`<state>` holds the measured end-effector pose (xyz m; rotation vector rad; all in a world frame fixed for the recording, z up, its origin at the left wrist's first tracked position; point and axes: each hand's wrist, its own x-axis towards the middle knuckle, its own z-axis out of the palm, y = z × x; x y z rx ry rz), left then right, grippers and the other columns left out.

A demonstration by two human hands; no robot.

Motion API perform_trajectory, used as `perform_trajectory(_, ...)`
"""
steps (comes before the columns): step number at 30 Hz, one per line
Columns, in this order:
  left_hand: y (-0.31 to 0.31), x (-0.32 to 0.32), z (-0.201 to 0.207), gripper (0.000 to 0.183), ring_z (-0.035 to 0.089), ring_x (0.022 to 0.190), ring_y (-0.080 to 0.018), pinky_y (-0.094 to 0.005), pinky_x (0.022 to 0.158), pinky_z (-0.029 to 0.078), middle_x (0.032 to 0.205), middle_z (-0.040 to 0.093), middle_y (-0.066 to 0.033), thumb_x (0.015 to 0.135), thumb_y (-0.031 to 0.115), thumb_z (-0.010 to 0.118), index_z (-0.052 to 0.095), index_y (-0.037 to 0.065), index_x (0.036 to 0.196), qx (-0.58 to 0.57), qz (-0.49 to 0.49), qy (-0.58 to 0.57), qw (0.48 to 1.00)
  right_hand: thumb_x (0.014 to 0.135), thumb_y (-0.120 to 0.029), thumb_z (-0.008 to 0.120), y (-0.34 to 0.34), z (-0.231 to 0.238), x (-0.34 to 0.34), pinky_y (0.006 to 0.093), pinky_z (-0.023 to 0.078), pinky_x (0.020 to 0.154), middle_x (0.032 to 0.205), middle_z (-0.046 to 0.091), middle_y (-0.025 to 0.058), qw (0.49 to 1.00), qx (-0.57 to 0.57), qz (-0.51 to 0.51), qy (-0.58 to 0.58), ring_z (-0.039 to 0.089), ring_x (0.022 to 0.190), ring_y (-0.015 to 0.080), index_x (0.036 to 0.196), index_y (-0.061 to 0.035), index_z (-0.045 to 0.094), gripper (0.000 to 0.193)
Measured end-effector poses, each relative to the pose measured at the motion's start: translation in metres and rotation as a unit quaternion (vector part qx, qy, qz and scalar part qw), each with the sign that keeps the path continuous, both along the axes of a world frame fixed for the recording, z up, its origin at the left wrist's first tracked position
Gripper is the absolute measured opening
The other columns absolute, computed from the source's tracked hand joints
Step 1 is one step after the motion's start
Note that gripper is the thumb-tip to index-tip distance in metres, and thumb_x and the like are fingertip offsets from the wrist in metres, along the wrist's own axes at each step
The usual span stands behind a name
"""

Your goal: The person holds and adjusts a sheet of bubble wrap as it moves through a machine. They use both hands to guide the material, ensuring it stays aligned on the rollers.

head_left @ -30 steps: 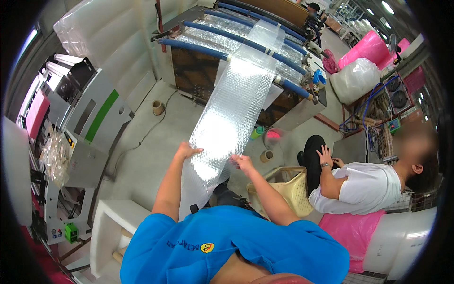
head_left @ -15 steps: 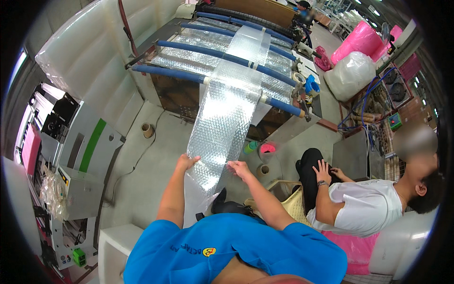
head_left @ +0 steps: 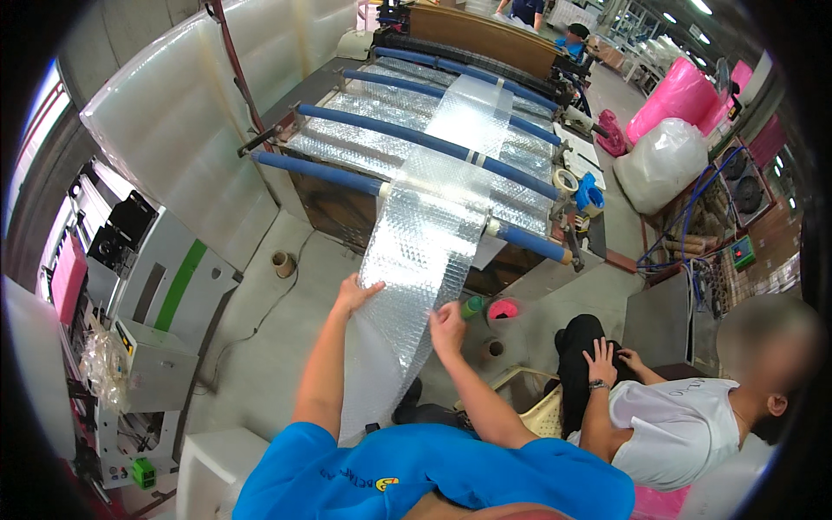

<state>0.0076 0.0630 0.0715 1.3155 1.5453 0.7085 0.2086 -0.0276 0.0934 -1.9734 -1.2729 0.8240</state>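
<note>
A long strip of clear bubble wrap (head_left: pixel 416 251) comes down over blue rollers (head_left: pixel 321 176) toward me and narrows below my hands. At its left edge my left hand (head_left: pixel 357 296) grips it, thumb on top and the other fingers underneath. My right hand (head_left: pixel 448 329) pinches the right edge a little nearer to me, its fingers curled in. Between my hands the strip looks taut, and its lower part hangs down by my dark shoe.
A seated person in a white shirt (head_left: pixel 667 425) is close on my right, beside a cream plastic basket (head_left: pixel 544 416). Cardboard cores (head_left: pixel 282 263) stand on the floor. A grey machine with a green stripe (head_left: pixel 179 286) is at left, large wrapped rolls (head_left: pixel 182 113) behind it.
The view has shifted, so the roller frame sits lower and farther right. My right hand has curled its fingers tighter at the edge; my left keeps its hold.
</note>
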Motion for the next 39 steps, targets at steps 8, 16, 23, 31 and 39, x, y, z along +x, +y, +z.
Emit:
perform_trajectory(8, -0.075, -0.032, -0.064, 0.097, 0.037, 0.108, -0.0304, -0.0473, 0.084, 0.032, 0.116, 0.040, -0.0171, 0.060, 0.077, 0.026, 0.033, 0.000, 0.119, -0.284, -0.022, -0.106, 0.953, 0.082, -0.028, 0.043, -0.069, -0.091, -0.101, 0.0306, 0.036, 0.085, 0.114, 0.043, 0.0059, 0.741, -0.279, 0.152, 0.591, 0.041, 0.104, 0.0171, 0.118, -0.0038, 0.035, 0.044)
perform_trajectory(16, -0.170, -0.064, -0.047, 0.080, 0.046, 0.098, -0.0271, -0.0375, 0.081, 0.038, 0.108, 0.046, -0.0183, 0.063, 0.056, 0.056, 0.035, -0.001, 0.116, -0.166, -0.028, -0.010, 0.986, 0.074, -0.054, 0.043, -0.157, -0.089, -0.122, 0.0443, 0.030, 0.087, 0.126, 0.026, 0.0053, 0.727, -0.279, 0.231, 0.583, 0.031, 0.112, 0.0211, 0.125, -0.0173, 0.023, 0.066)
perform_trajectory(23, -0.214, -0.056, -0.005, 0.076, 0.048, 0.094, -0.0232, -0.0318, 0.078, 0.040, 0.104, 0.049, -0.0180, 0.062, 0.049, 0.062, 0.038, -0.006, 0.110, -0.143, -0.023, -0.088, 0.986, 0.078, -0.052, 0.035, -0.209, -0.073, -0.146, 0.0473, 0.027, 0.088, 0.125, 0.028, 0.0023, 0.665, -0.288, 0.171, 0.668, 0.029, 0.112, 0.0201, 0.121, -0.0176, 0.028, 0.055)
perform_trajectory(31, -0.231, -0.102, 0.009, 0.070, 0.052, 0.087, -0.0233, -0.0312, 0.077, 0.040, 0.094, 0.054, -0.0174, 0.060, 0.041, 0.067, 0.041, -0.008, 0.104, -0.041, 0.014, 0.034, 0.998, 0.073, -0.025, 0.057, -0.226, -0.055, -0.127, 0.0261, 0.038, 0.074, 0.101, 0.051, 0.0101, 0.920, -0.155, 0.150, 0.329, 0.048, 0.089, 0.0145, 0.099, -0.0071, 0.054, 0.031)
perform_trajectory(39, -0.241, -0.112, -0.015, 0.051, 0.055, 0.079, -0.0251, -0.0341, 0.069, 0.041, 0.083, 0.057, -0.0165, 0.063, 0.038, 0.065, 0.049, 0.001, 0.096, 0.160, 0.093, 0.054, 0.981, 0.076, -0.026, 0.054, -0.194, 0.001, -0.092, 0.0252, 0.042, 0.057, 0.073, 0.055, 0.0046, 0.936, 0.017, -0.091, 0.340, 0.051, 0.063, 0.0128, 0.081, -0.0001, 0.056, 0.026)
